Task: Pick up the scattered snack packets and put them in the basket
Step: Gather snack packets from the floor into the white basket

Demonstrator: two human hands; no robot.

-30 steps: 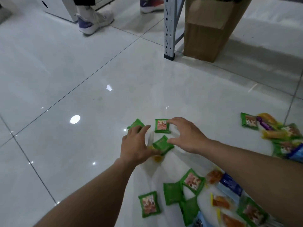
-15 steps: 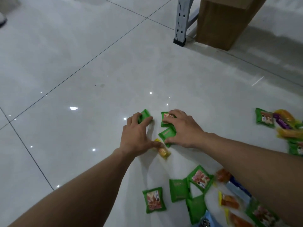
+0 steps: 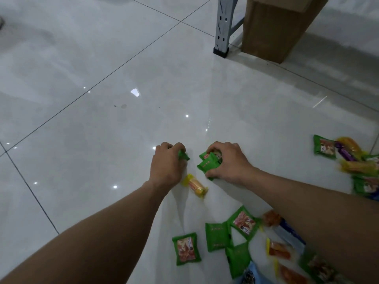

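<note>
My left hand (image 3: 167, 163) curls round a small green snack packet (image 3: 183, 156) on the white tiled floor. Just to its right, my right hand (image 3: 227, 161) grips two green packets (image 3: 208, 165) stacked together. A yellow wrapped snack (image 3: 194, 185) lies loose on the floor between my wrists. More green packets (image 3: 186, 251) lie nearer to me, and a mixed pile of green, orange and blue packets (image 3: 279, 247) spreads under my right forearm. No basket is in view.
Another heap of green, purple and orange packets (image 3: 348, 158) lies at the right edge. A grey metal rack leg (image 3: 222, 27) and a brown cardboard box (image 3: 272, 27) stand at the back right. Bare floor tiles (image 3: 82, 89) stretch to the left.
Both hands have closed: the left fingers curled round the single green packet, and the right hand gathered its two green packets together. The yellow snack now lies uncovered between the wrists.
</note>
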